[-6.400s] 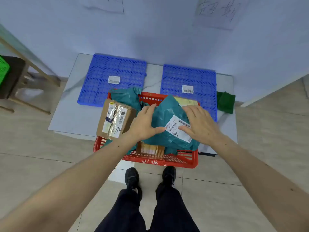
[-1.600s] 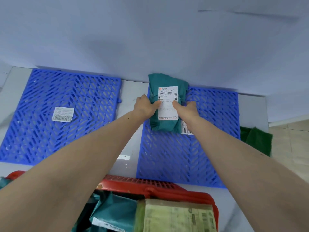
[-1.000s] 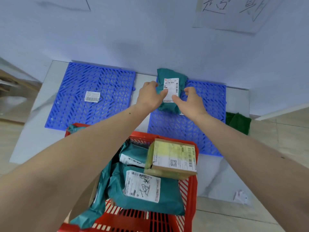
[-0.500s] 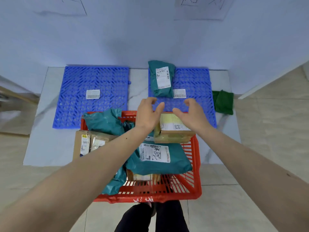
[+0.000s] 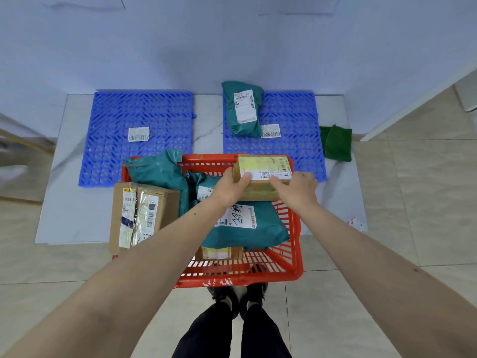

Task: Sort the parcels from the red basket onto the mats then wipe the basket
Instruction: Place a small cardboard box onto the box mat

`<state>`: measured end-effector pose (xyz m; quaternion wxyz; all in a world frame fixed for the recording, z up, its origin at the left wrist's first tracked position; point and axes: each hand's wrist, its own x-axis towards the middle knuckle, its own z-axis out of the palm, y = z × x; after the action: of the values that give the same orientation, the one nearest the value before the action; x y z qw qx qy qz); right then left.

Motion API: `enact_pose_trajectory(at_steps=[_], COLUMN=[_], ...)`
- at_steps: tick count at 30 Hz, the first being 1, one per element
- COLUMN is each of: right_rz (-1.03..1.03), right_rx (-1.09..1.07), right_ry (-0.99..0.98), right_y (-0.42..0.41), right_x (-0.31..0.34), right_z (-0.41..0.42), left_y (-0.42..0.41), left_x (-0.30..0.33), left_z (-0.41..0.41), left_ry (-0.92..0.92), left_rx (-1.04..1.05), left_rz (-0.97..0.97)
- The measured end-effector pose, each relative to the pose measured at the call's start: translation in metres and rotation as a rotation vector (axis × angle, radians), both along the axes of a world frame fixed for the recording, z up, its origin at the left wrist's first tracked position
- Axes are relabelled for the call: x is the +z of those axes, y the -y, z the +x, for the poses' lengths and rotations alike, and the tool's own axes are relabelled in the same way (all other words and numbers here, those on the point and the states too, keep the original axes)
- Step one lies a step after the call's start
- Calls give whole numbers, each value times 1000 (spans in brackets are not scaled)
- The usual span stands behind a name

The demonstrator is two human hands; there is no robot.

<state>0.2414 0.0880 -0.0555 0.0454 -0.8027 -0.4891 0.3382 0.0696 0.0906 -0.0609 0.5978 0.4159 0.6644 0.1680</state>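
The small yellowish box (image 5: 263, 177) sits between both hands at the far right corner of the red basket (image 5: 289, 254) (label up); left hand (image 5: 228, 188) and right hand (image 5: 296, 189) grasp its ends, thumbs on top. One teal parcel (image 5: 242, 109) lies on the right blue mat (image 5: 291, 151).

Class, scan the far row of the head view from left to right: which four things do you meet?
Left blue mat → teal parcel → right blue mat → green cloth.

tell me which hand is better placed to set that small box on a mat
Right. Both hands grip the small box, but the right hand is nearer the right mat, just beyond it.
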Motion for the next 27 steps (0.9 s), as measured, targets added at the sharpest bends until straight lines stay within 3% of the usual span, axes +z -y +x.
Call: enact_pose_trajectory(at_steps=[10, 19, 27], right_rz=[58, 84, 119], right_rx=[-49, -160, -96], right_ry=[-91, -337, -567], right_y=[2, 20, 26], right_x=[9, 28, 58], right_z=[-6, -10, -6], left_y=[15, 41, 65], left_x=[12, 41, 74], left_z=[13, 16, 12], left_ry=[-28, -66, -38], left_rx=[146, 301, 401], left_rz=[39, 116, 23])
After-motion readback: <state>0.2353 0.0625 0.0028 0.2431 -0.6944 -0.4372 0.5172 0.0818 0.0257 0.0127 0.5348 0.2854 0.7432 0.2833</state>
